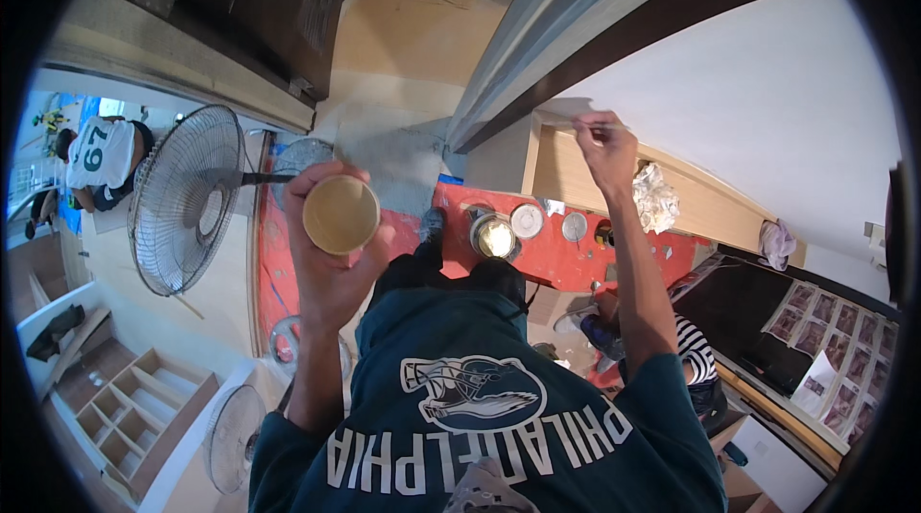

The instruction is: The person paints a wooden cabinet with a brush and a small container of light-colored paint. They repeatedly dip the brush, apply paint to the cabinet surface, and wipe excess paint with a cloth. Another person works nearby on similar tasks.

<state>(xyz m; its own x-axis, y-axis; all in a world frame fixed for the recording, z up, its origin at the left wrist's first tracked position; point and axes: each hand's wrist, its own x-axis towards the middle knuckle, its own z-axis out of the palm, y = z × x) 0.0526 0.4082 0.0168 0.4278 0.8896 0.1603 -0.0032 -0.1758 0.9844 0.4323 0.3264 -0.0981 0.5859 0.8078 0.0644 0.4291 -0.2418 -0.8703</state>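
Observation:
My left hand point(325, 286) is wrapped around a small round cup point(341, 215). Its mouth faces me, and a smooth beige inside or content shows; I cannot tell which. Between the fingertips of my right hand point(606, 153) is a thin, pale stick-like tool point(608, 126), perhaps a fine brush. Its tip is too small to make out. That hand is raised over the edge of a light wood cabinet point(565, 171), close to the white wall panel point(755, 88) and its dark brown edge strip point(568, 81). Whether the tool touches a surface is not clear.
An open metal can point(495, 236) and two round lids point(527, 221) point(574, 226) rest on red floor sheeting point(460, 203). Crumpled plastic point(655, 200) lies by the cabinet. A large fan point(187, 200) stands left. A striped-sleeved person point(692, 347) is low at right; another person point(108, 157) is far left.

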